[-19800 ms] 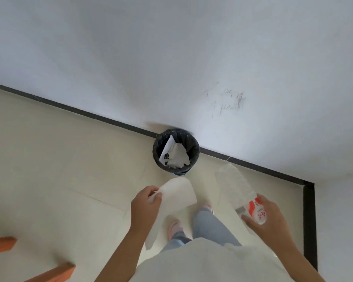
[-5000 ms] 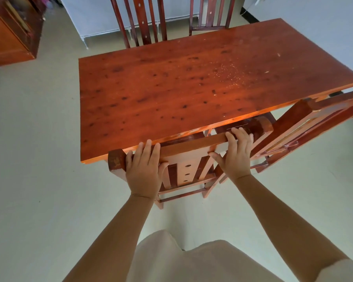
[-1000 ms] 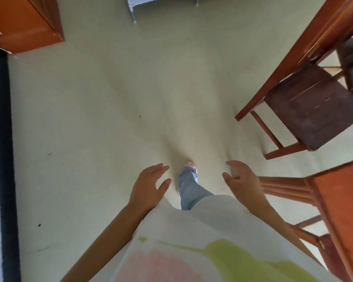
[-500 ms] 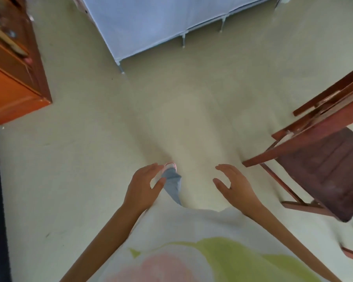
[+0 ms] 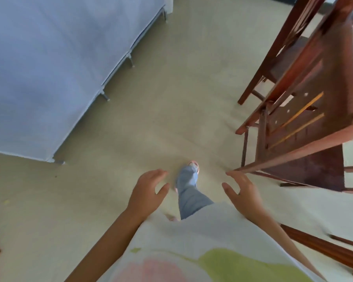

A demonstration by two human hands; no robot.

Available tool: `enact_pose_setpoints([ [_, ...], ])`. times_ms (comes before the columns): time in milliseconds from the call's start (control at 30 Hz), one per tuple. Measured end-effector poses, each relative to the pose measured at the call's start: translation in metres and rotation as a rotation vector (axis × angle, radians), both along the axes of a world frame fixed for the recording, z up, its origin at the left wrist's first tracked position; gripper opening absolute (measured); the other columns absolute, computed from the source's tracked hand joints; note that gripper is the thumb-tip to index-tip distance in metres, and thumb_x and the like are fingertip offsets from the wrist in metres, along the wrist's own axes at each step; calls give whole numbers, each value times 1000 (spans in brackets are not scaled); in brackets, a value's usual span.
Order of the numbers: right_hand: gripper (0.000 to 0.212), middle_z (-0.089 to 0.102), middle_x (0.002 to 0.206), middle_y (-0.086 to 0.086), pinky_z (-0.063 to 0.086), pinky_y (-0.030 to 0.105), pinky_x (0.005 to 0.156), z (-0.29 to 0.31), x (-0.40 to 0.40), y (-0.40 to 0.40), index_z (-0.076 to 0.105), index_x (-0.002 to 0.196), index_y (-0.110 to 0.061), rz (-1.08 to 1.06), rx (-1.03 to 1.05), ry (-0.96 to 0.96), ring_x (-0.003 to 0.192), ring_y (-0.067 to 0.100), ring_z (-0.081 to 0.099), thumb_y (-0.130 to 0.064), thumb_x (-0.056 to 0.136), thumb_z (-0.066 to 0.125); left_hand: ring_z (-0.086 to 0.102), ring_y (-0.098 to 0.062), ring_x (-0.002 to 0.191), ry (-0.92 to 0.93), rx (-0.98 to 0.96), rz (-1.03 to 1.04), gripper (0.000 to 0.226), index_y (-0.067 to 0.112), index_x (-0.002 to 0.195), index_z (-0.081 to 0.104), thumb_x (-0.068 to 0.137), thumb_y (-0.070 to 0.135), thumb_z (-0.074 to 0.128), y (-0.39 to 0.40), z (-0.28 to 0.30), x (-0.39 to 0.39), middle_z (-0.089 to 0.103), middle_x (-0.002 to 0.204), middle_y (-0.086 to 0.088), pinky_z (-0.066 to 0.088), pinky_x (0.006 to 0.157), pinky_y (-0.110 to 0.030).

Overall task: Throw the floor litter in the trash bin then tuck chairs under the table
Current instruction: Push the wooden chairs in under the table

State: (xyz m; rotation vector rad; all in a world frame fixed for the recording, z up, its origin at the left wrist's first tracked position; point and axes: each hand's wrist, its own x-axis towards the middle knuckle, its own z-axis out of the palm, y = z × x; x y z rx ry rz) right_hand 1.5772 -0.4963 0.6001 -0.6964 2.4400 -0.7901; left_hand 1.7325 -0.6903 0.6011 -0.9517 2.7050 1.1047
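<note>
Chairs (image 5: 306,123) stand at three o'clock, near the right hand (image 5: 243,192); the left hand (image 5: 149,190) hangs apart. Both hands are wide and empty. Gripping the nearest backrest's top rail with both would likely slide it squarely under the worktop.

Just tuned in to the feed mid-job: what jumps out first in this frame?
Two empty, open hands lead the view: the left hand and the right hand, spread low in the middle above a striding leg in blue jeans. On the right, a red-brown wooden chair looms large, its nearest corner just beyond the right hand's fingertips. A pale blue-white cloth-covered frame on thin metal legs fills the upper left over the beige floor.
</note>
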Motion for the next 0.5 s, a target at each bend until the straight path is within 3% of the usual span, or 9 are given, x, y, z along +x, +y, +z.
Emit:
enact_pose_setpoints([
  [167,29,58,116,15,29,13,72,0,-77,-61,58,111,-1,-73,-43,23,98,27,55,-7,83,63,47,-28,119,23,2,-105,71,8,117,57,70,54,30,-66,8,-100,57,124,-14,27,98,-29],
  [333,32,55,122,14,30,23,89,17,-143,-120,56,115,-2,-108,-123,59,113,28,49,-11,84,63,53,-31,112,73,-42,-269,61,6,109,62,73,47,37,-120,20,-193,63,116,-16,33,98,-36],
  [433,33,56,121,15,30,23,89,22,-171,-134,57,114,-1,-194,-118,91,113,28,50,-12,83,64,54,-28,110,102,-39,-346,60,6,108,63,72,46,38,-144,23,-249,64,114,-16,31,95,-31],
  [500,34,58,118,16,32,25,89,24,-185,-132,59,111,-1,-288,-96,106,110,29,52,-17,82,62,56,-19,104,180,-7,-450,51,8,104,63,73,41,40,-151,31,-293,67,108,-10,32,94,-19],
])
